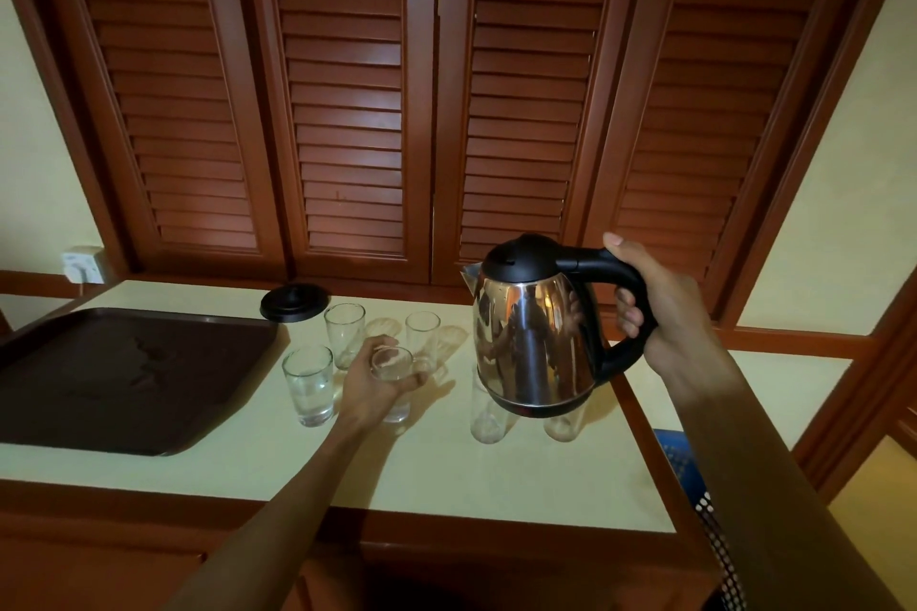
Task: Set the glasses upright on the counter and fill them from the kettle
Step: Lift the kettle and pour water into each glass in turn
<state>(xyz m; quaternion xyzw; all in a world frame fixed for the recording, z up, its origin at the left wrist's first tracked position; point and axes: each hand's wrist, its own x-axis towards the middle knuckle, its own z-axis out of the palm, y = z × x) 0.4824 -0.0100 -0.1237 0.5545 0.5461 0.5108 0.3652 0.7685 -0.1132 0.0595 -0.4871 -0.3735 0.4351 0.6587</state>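
Steel kettle (533,337) gripped by right hand (655,308); left hand (372,377) fingers around glass (394,377).

The right hand (660,308) holds the kettle (536,332) raised over the counter (436,471); left of the kettle, the left hand (372,382) grips a glass (394,380).

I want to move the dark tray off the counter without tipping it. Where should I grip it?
Grip the tray by its raised rim at the near right corner, coming from the front: that edge faces you and nothing stands there. Probably best with two hands on opposite rims, since it is wide and flat.
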